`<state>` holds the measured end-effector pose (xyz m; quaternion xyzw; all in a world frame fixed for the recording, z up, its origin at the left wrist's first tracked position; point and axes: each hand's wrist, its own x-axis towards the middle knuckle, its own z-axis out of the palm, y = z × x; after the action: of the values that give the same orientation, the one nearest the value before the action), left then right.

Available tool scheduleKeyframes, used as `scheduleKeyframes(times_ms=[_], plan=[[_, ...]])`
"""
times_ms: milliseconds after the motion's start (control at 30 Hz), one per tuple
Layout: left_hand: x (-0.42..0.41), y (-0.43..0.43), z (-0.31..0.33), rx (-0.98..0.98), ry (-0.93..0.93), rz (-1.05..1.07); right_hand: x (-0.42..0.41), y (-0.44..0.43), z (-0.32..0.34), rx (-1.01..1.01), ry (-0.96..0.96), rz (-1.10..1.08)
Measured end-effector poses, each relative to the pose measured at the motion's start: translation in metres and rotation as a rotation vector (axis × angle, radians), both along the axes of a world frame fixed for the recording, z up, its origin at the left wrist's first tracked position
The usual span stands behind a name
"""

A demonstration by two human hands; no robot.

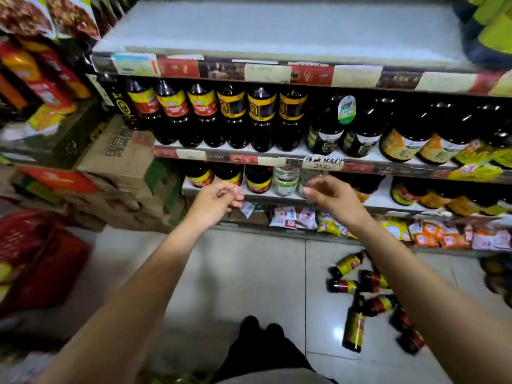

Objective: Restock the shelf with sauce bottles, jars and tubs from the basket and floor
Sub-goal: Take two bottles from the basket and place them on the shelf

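Shop shelf (194, 154) — sauce bottles (260, 115), two clear jars (285, 180)

Bare arms (133, 286), bare left hand (219, 196) and right hand (329, 195). Black trousers (260, 353) and black shoes (261, 328). Maybe a pale shirt (271, 379), too blurry to tell.

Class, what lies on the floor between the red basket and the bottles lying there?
Bare tiles between basket and bottles; the head view shows it.
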<state>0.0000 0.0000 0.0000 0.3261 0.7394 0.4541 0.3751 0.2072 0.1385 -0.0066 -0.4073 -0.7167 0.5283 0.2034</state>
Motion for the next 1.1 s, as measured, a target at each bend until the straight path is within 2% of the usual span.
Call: scheduleKeyframes(times_ms=[233,433,1100], plan=[[0.000,-0.050,-0.029,-0.018,-0.174,0.266,-0.032,-0.025,-0.027,-0.171,-0.007,0.105],[-0.019,-0.092,-0.038,0.002,-0.250,0.445,-0.080,-0.043,-0.033,-0.218,-0.015,0.208],[-0.155,-0.317,-0.056,0.090,-0.227,1.118,-0.340,-0.198,-0.039,-0.232,-0.102,0.715]])
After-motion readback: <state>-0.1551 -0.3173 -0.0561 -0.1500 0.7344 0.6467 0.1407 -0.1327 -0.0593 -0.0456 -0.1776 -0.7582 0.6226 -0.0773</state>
